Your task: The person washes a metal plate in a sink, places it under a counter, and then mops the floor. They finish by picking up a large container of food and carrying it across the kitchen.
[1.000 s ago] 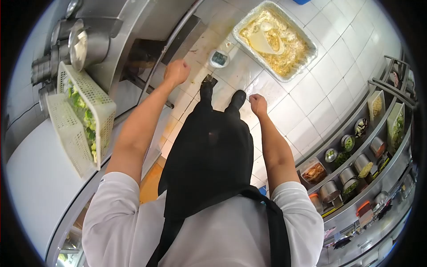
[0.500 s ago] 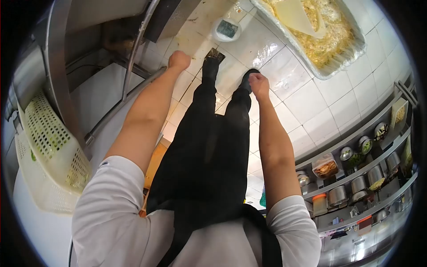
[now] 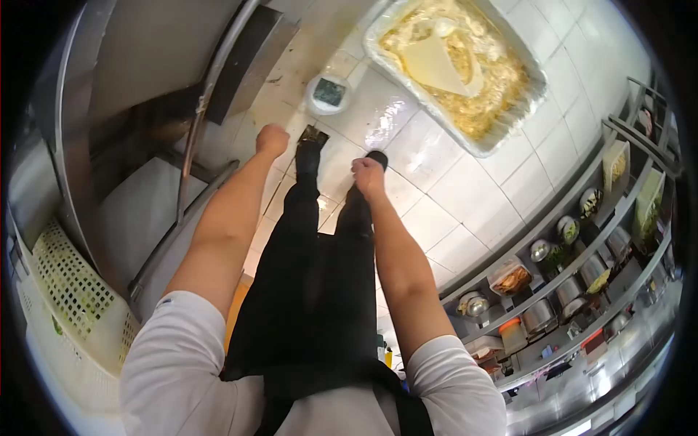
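Both of my arms reach forward over the tiled floor. My left hand [image 3: 273, 140] is curled into a loose fist beside my left boot, with nothing visible in it. My right hand [image 3: 368, 176], above my right shoe, has its fingers closed too, and I see no object there. Ahead of my feet is a round white tub [image 3: 328, 107] with a dark green pad on top. Beyond it, to the right, lies a large tray [image 3: 465, 139] lined with clear film. It holds a yellowish, creamy food mixture [image 3: 502, 94] with a pale flat scraper [image 3: 434, 64] resting on it.
A metal frame [image 3: 195, 116] with a steel panel stands at my left. Below it, at the left edge, is a perforated plastic basket [image 3: 73, 283] with green scraps. On the right, a steel counter [image 3: 538, 287] carries several pots, bowls and food containers.
The view has shifted, so the tray and the counter appear further left and the tub lower. My right hand is closer to my left, and both stay closed.
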{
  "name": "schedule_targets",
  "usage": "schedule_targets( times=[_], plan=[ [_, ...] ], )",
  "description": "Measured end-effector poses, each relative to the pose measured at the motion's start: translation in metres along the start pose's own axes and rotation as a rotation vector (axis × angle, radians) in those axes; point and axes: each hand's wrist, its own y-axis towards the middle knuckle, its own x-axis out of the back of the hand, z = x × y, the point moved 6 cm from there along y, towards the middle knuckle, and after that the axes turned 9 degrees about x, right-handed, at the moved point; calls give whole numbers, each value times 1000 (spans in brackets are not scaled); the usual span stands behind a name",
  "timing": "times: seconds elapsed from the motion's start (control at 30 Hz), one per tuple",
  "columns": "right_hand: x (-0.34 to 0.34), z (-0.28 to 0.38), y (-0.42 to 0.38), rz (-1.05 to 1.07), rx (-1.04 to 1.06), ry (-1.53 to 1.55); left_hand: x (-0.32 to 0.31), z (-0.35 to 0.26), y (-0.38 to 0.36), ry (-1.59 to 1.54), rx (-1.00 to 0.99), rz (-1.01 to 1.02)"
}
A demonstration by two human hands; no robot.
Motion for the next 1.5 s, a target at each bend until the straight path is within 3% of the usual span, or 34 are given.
schedule_targets(
  times=[0.17, 0.33, 0.43, 0.5, 0.53, 0.57, 0.7, 0.83, 0.93, 1.0, 1.2, 1.3, 1.5],
  plan=[
    [3, 4, 52, 4, 30, -69, -18, -5, 45, -147, 30, -21],
    [-20, 9, 163, -50, 204, -204, -55, -44, 113, -46, -164, -41],
    [-39, 0, 227, -1, 208, -114, -98, -49, 161, -53, -53, 136],
    [-51, -31, 277, 66, 321, -79, -120, -49, 188, -111, -37, 134],
    [-55, -37, 287, 93, 296, -51, -134, -45, 201, -141, -28, 136],
    [-60, -42, 297, 119, 271, -25, -150, -41, 222, 34, -136, 119],
    [-71, -31, 305, 217, -70, 149, -171, -26, 260, 403, -369, 34],
    [-91, -33, 306, 289, -238, 267, -116, -48, 197, 87, -233, -21],
    [-92, -28, 279, 362, -264, 324, -113, -59, 191, 306, -384, 6],
    [-80, -18, 254, 394, -262, 408, -80, -75, 154, 247, -385, -45],
    [-10, 45, 117, 362, -214, 751, 27, -140, -28, 366, -504, 15],
    [22, 39, 49, 268, -122, 973, 72, -171, -138, 420, -720, -13],
    [119, 157, -211, 67, 96, 1446, 180, -214, -397, 444, -948, 198]
  ],
)
